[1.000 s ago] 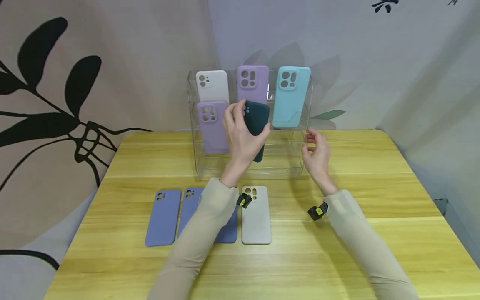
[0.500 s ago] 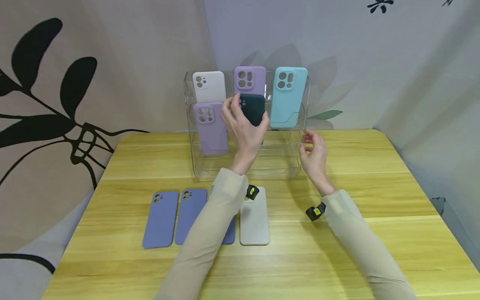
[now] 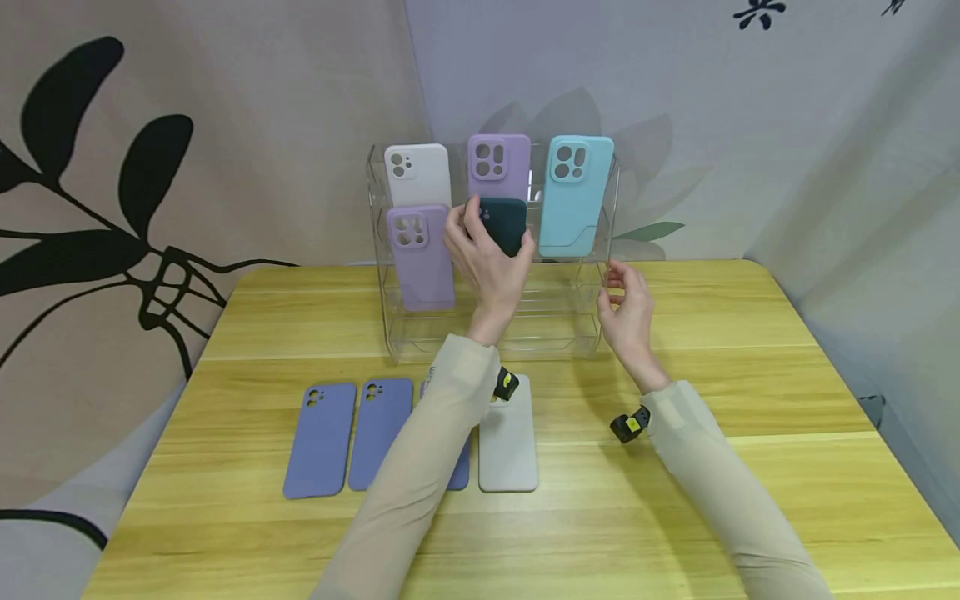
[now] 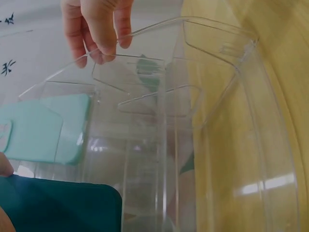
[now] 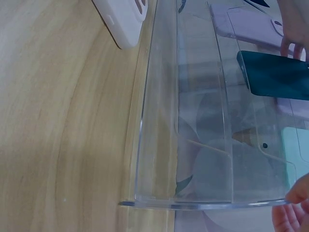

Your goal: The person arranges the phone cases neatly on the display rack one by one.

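Note:
My left hand grips a dark green phone case by its sides, thumb on the right and fingers on the left. The case stands nearly upright at the middle tier of a clear acrylic display rack; its lower part is hidden behind the hand. In the right wrist view the green case hangs over the steps, and I cannot tell whether its bottom edge touches one. With thumb and fingers, my right hand pinches the edge of the rack's right side panel, also seen in the left wrist view.
On the rack stand a white case, two purple cases, the lower one at left, and a turquoise case. Blue cases and a white case lie on the wooden table in front. A wall closes the back.
My left hand first carried the dark green case up and toward the rack, then lowered it slightly at the middle tier. The right hand keeps its hold on the rack's side.

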Available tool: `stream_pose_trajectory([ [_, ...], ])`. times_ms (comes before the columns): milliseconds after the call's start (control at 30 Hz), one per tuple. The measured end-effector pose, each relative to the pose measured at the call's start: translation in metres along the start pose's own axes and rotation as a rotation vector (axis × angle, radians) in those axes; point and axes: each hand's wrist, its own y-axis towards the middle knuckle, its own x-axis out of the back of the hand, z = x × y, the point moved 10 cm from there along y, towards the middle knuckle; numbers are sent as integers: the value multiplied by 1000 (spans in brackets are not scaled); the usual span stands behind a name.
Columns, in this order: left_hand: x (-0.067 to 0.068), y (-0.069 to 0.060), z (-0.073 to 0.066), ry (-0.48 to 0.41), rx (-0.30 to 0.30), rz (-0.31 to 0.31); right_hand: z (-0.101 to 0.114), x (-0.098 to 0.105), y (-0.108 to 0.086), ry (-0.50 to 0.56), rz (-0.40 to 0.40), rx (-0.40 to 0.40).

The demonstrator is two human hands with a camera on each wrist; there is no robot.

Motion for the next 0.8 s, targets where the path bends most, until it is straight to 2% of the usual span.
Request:
stream_pose_trajectory([
  [233, -6, -6, 7, 15, 37, 33, 0, 0, -1, -7, 7, -1],
  [567, -12, -14, 15, 90, 88, 78, 1, 0, -1, -2, 4, -4],
  [800, -15, -17, 14, 123, 83, 80, 0, 0, -1, 0, 7, -6],
])
